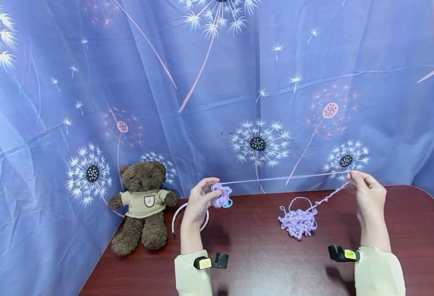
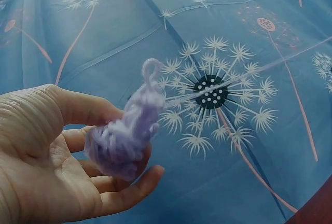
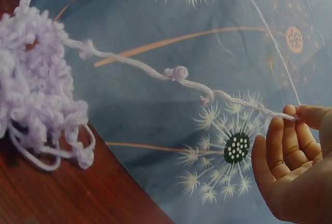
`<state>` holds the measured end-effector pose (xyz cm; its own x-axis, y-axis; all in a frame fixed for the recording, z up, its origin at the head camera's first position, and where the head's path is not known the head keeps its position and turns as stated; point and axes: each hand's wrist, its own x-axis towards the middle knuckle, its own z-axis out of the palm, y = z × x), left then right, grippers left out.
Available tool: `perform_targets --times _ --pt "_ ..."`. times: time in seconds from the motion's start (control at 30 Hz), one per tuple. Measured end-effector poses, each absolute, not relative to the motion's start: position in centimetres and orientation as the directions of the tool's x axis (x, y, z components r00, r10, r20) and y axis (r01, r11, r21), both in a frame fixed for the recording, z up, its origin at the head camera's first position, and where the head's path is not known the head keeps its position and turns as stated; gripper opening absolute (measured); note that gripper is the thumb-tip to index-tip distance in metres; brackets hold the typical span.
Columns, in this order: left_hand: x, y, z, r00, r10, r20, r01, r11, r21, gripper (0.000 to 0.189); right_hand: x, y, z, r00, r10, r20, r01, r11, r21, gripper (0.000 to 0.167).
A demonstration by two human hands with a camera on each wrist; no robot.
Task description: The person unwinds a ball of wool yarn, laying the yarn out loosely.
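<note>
My left hand holds a small lilac yarn ball above the dark red table; in the left wrist view the yarn ball lies on my curled fingers. A taut yarn strand runs from it to my right hand, which pinches the strand at its fingertips. From that pinch a kinked yarn strand drops to a loose lilac yarn pile on the table.
A brown teddy bear in a beige shirt sits at the table's back left. A white hoop and a small blue ring lie behind my left hand. A blue dandelion-print curtain hangs behind the table.
</note>
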<state>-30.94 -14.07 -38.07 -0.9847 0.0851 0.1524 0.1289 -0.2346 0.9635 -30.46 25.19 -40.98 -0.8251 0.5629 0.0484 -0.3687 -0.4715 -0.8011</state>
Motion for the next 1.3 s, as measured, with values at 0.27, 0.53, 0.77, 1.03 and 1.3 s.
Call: perform_targets --times 0.27,0.53,0.77,1.03,1.3 --pt "-30.8 -14.7 -38.0 -0.983 0.081 0.165 0.141 -0.243 0.96 0.032 -30.4 26.2 -41.4 -0.803 0.597 0.001 -0.382 -0.512 -0.769 0.014" --pt "-30.9 -15.0 -38.1 -0.988 0.068 0.142 0.117 -0.285 0.951 0.024 -30.4 26.8 -41.7 -0.784 0.62 -0.04 -0.376 -0.524 -0.764 0.015" --pt "-31.1 -14.9 -38.2 -0.991 0.008 0.134 0.126 -0.285 0.95 0.025 -30.6 26.4 -42.0 -0.807 0.59 -0.005 -0.362 -0.501 -0.786 0.017" --pt "-31.4 -13.5 -38.1 -0.993 -0.027 0.116 0.119 -0.285 0.951 0.024 -30.9 25.6 -42.3 -0.898 0.429 0.097 -0.318 -0.481 -0.817 0.017" --pt "-31.4 -11.7 -38.1 -0.988 -0.055 0.141 0.151 -0.265 0.952 0.02 -31.2 21.0 -41.0 -0.979 0.103 0.177 -0.204 -0.387 -0.899 0.016"
